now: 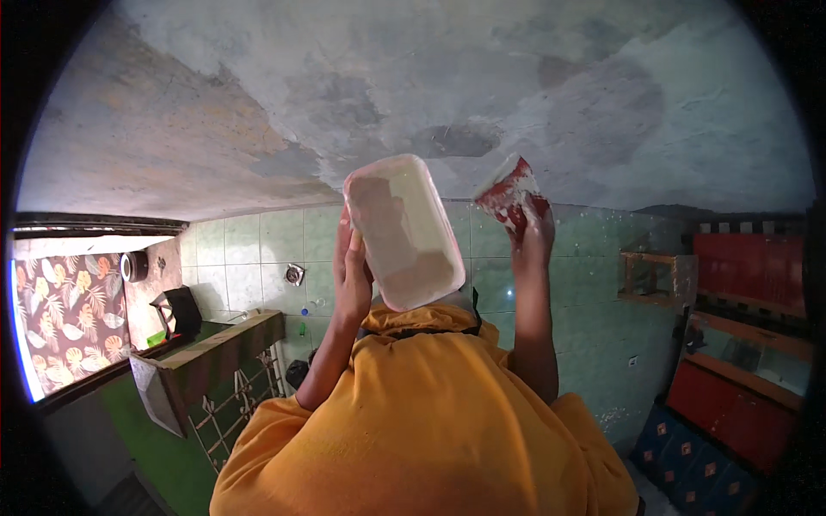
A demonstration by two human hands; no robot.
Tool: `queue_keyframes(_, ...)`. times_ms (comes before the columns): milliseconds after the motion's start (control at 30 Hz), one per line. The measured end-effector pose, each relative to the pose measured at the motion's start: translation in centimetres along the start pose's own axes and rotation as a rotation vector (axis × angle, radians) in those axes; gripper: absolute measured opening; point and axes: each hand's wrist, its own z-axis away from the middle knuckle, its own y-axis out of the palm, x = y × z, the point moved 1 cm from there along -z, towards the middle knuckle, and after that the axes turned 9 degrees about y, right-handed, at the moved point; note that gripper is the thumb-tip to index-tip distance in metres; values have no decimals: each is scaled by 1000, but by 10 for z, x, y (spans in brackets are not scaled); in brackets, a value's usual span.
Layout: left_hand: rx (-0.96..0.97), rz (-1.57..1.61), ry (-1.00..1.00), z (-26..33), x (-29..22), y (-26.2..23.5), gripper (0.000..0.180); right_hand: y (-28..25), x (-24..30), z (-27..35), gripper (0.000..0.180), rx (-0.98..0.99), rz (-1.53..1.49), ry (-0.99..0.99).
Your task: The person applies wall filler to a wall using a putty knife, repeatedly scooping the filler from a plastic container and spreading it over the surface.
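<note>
Room: patchy grey plaster ceiling (258, 103) above, green tiled wall (258, 249) below it, red shelves (748, 284) off to the right. White oblong tub (404, 230) raised overhead, long axis tilted top-left to bottom-right, open side facing cam. Left hand (351, 271) fingers clamped on its left edge. Right hand (531, 232) fingers pinched on red-white packet (510, 191), just beside the tub

One head-worn fisheye view, close behind raised arms, faces the tiled wall (249, 249).
</note>
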Motion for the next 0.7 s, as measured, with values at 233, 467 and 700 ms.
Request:
queue_keyframes(233, -23, 1, -59, 15, -13, -5, 61, 28, -53, -122, 23, 30, -79, 99)
queue_keyframes(467, -43, 8, -70, 12, -6, -40, 60, 106, 21, -132, 10, -46, -117, 9)
queue_keyframes(700, -37, -55, -63, -7, -14, -57, 56, 90, 56, -61, 21, 32, -125, -157)
